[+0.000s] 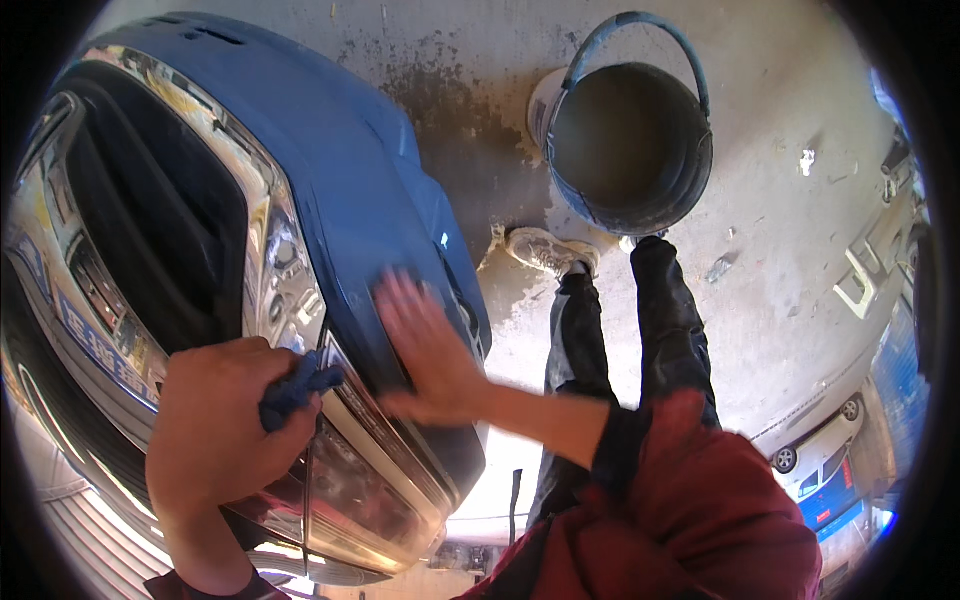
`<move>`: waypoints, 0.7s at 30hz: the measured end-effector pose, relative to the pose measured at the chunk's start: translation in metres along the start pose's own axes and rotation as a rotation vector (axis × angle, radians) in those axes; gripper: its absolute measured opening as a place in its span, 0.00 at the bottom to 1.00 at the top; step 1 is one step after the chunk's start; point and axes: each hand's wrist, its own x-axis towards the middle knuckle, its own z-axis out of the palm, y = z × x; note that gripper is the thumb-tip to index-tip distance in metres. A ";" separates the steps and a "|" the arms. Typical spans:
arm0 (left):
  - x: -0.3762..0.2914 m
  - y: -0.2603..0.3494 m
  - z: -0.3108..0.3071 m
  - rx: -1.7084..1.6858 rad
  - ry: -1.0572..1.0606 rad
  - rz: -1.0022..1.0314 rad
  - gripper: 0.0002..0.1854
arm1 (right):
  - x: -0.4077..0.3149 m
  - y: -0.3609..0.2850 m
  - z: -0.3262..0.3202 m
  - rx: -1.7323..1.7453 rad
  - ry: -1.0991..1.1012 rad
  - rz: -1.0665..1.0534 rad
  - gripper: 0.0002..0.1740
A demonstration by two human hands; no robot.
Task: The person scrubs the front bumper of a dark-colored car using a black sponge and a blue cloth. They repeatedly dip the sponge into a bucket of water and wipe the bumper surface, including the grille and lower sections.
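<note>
A blue car bumper (330, 157) with bright chrome trim (281, 262) curves along my left side, and a clear-covered lamp (360, 487) lies below it. My right hand (427, 345) is laid flat over the blue panel just above the lamp, fingers spread and blurred. It holds nothing that I can see. Crumpled in my left hand (225, 424) is a dark blue cloth (292, 390), gripped between thumb and fingers. That hand is over the chrome trim near the inner end of the lamp; whether it touches the car is hidden.
A black bucket (630, 150) with murky liquid and a raised handle stands on the concrete floor beyond my feet. Dark wet patches (465, 142) spread between bucket and bumper. A pale letter-shaped piece (862, 281) lies to the right. Farther right is a white vehicle (817, 442).
</note>
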 end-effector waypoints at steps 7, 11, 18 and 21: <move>0.001 0.001 -0.004 0.017 0.020 0.040 0.12 | 0.020 0.015 0.005 -0.027 -0.003 -0.021 0.59; 0.002 0.002 -0.004 0.023 -0.015 0.013 0.11 | -0.071 -0.033 0.004 -0.153 -0.200 -0.039 0.59; 0.001 -0.004 -0.002 0.012 0.042 0.026 0.11 | 0.095 0.030 -0.007 0.063 0.089 -0.046 0.60; 0.001 -0.002 -0.005 0.016 0.016 0.041 0.12 | 0.033 0.020 0.009 -0.010 -0.028 -0.061 0.59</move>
